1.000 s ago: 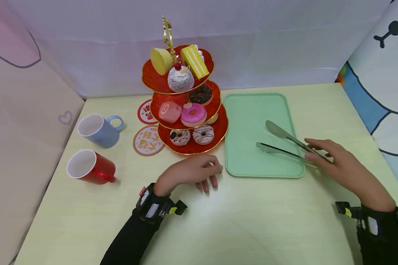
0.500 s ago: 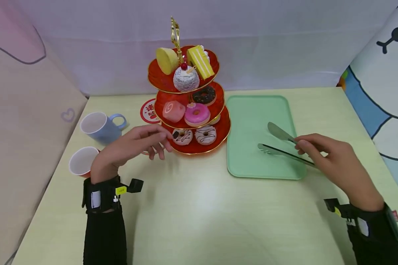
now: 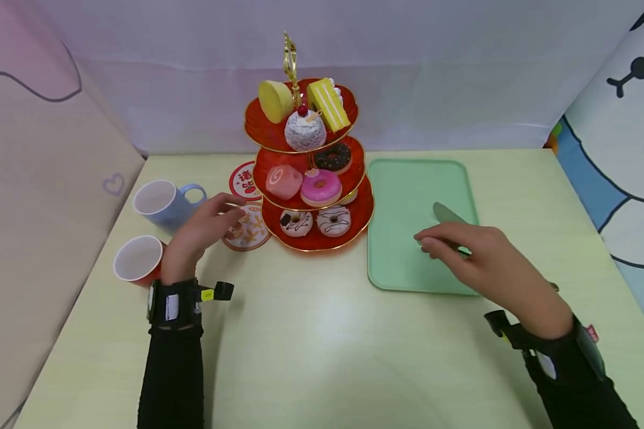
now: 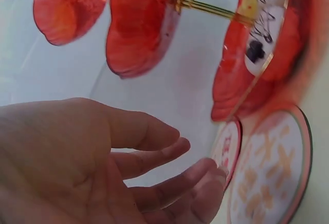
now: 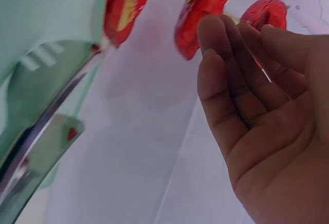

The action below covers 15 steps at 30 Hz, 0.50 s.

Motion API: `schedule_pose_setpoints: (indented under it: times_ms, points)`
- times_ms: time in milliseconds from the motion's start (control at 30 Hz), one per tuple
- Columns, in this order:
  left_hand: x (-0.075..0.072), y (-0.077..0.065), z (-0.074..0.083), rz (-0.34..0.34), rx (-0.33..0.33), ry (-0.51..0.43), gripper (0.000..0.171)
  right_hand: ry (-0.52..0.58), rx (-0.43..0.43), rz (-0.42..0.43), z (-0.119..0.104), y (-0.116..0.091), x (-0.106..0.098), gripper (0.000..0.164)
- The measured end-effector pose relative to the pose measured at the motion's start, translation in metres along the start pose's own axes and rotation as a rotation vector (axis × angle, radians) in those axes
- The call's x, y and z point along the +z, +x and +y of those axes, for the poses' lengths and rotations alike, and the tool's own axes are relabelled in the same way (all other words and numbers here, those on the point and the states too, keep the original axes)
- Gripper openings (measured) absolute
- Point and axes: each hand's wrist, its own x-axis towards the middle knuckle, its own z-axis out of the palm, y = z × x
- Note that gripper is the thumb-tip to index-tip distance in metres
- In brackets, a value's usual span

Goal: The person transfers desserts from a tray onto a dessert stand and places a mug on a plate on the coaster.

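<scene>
My left hand [image 3: 201, 232] reaches over the table beside the mugs, its fingers loosely bent and holding nothing. Its fingertips overlap the orange-lettered round coaster [image 3: 249, 227] in the head view; in the left wrist view the coaster [image 4: 270, 170] lies just past the fingers. My right hand [image 3: 477, 256] hovers over the pale green tray [image 3: 402, 185] with nothing in its loosely bent fingers. Below it on the tray lie metal serving tongs [image 3: 446, 213], mostly hidden by the hand. In the right wrist view the tongs [image 5: 51, 106] show at the left, apart from the fingers.
A three-tier red stand [image 3: 279, 235] with toy cakes and donuts rises at the back middle. At the left stand a blue mug [image 3: 174, 208] and a red mug [image 3: 139, 259]. Behind the orange coaster lies a red-rimmed coaster [image 3: 244, 180].
My right hand has let go of the tongs and moved left over the tray. The left hand has moved left from in front of the stand to the coasters and mugs.
</scene>
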Motion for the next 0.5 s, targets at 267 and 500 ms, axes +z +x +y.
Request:
schedule_pose_setpoints:
  times_ms: [267,500]
  points:
    - [-0.001,0.010,-0.016,-0.006,-0.030,0.149,0.049,0.026,-0.144,-0.079,-0.009,0.016,0.009,0.024]
    - [0.001,0.019,-0.023,0.049,-0.022,0.220,0.048,0.007,-0.123,-0.120,-0.008,0.016,0.011,0.031]
